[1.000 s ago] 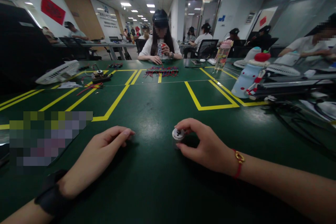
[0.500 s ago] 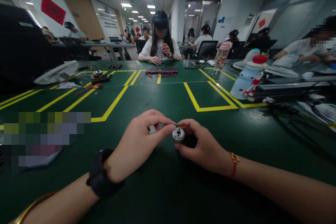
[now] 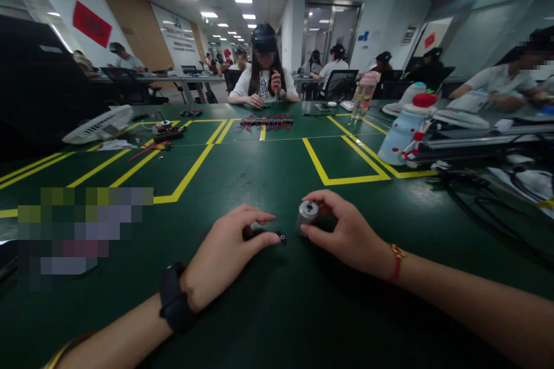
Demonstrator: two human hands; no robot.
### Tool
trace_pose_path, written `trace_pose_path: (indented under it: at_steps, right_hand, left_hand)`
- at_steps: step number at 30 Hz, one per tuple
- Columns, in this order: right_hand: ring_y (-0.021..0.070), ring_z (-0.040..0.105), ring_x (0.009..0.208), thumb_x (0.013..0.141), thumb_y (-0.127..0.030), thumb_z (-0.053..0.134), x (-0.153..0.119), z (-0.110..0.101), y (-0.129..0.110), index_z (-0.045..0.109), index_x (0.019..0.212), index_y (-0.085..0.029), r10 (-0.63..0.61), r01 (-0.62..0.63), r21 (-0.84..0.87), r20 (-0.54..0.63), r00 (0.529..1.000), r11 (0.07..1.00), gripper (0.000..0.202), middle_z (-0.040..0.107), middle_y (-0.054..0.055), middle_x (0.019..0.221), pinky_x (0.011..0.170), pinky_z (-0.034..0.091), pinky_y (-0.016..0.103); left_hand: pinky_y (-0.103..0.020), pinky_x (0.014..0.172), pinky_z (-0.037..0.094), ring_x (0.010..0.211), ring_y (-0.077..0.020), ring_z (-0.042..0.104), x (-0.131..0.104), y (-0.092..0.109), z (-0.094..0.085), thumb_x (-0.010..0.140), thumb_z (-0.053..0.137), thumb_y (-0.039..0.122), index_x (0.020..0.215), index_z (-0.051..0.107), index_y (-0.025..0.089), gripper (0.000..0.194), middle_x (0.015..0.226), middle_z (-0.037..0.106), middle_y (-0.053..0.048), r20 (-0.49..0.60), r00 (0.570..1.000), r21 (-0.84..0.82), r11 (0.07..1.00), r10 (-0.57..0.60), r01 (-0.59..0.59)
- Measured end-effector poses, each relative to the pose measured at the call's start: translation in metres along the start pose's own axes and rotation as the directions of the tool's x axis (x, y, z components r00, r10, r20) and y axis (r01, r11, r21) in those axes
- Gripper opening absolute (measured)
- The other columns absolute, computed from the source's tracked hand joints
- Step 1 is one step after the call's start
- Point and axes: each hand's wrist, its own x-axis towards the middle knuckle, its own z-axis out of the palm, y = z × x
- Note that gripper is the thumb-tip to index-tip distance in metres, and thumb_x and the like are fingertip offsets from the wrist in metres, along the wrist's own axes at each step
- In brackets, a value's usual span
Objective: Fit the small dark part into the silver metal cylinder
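Note:
Between the thumb and fingers of my right hand [image 3: 348, 236] stands a small silver motor [image 3: 305, 220], a metal cylinder with dark holes in its top face. It is upright, on or just over the green table. My left hand [image 3: 236, 248] is a short way to its left, thumb and index finger apart. Just beyond the left thumb tip is a tiny black part [image 3: 283, 238] with a pale centre; I cannot tell whether the thumb touches it. Something dark shows under the left fingers, too shadowed to name.
Yellow tape marks the green table [image 3: 259, 323]. Bundled coloured wires [image 3: 266, 122] lie ahead, before a seated person [image 3: 264, 83]. On the right are a blue bottle [image 3: 400, 135], a pink-lidded bottle [image 3: 365, 97] and black cables [image 3: 471, 202]. A white fan [image 3: 99, 125] lies on the left.
My hands have moved apart. The left one has let go near the motor's top and shifted left; the right one has carried the motor slightly right. The tiny black part now shows between them.

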Motion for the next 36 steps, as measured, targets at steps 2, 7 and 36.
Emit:
trace_pose_path:
  at_steps: [2, 7, 36]
  right_hand:
    - [0.0142, 0.062, 0.087, 0.076, -0.033, 0.064, -0.004, -0.028, 0.012, 0.052, 0.111, -0.019, 0.067, -0.075, -0.086, -0.094, 0.993, 0.994, 0.04, 0.062, 0.006, 0.103, 0.079, 0.052, 0.03]
    - [0.0188, 0.062, 0.076, 0.072, -0.047, 0.064, -0.033, -0.116, 0.071, 0.054, 0.112, -0.017, 0.205, -0.382, -0.393, -0.422, 0.883, 0.836, 0.051, 0.063, 0.009, 0.097, 0.067, 0.052, 0.035]
    - [0.0225, 0.058, 0.092, 0.083, -0.037, 0.053, -0.026, -0.171, 0.058, 0.067, 0.096, -0.017, 0.058, -0.357, -0.796, -0.378, 0.924, 0.489, 0.028, 0.066, 0.01, 0.102, 0.08, 0.041, 0.034]
  left_hand:
    - [-0.03, 0.071, 0.046, 0.081, -0.0193, 0.06, -0.006, -0.016, -0.019, 0.083, 0.055, 0.048, 0.108, 0.066, 0.026, 0.035, 0.098, 0.066, -0.003, -0.03, 0.994, -0.061, 0.993, -0.1, 0.098]
    - [-0.024, 0.06, 0.044, 0.069, -0.0146, 0.053, -0.026, -0.066, -0.054, 0.086, 0.049, 0.05, 0.107, 0.062, 0.02, 0.039, 0.079, 0.058, 0.001, -0.093, 0.909, -0.412, 0.847, -0.406, 0.336]
    - [-0.026, 0.063, 0.039, 0.07, -0.0188, 0.051, -0.035, -0.075, -0.051, 0.085, 0.044, 0.059, 0.107, 0.062, 0.022, 0.046, 0.073, 0.053, 0.002, -0.082, 0.908, -0.175, 0.903, -0.411, 0.393]
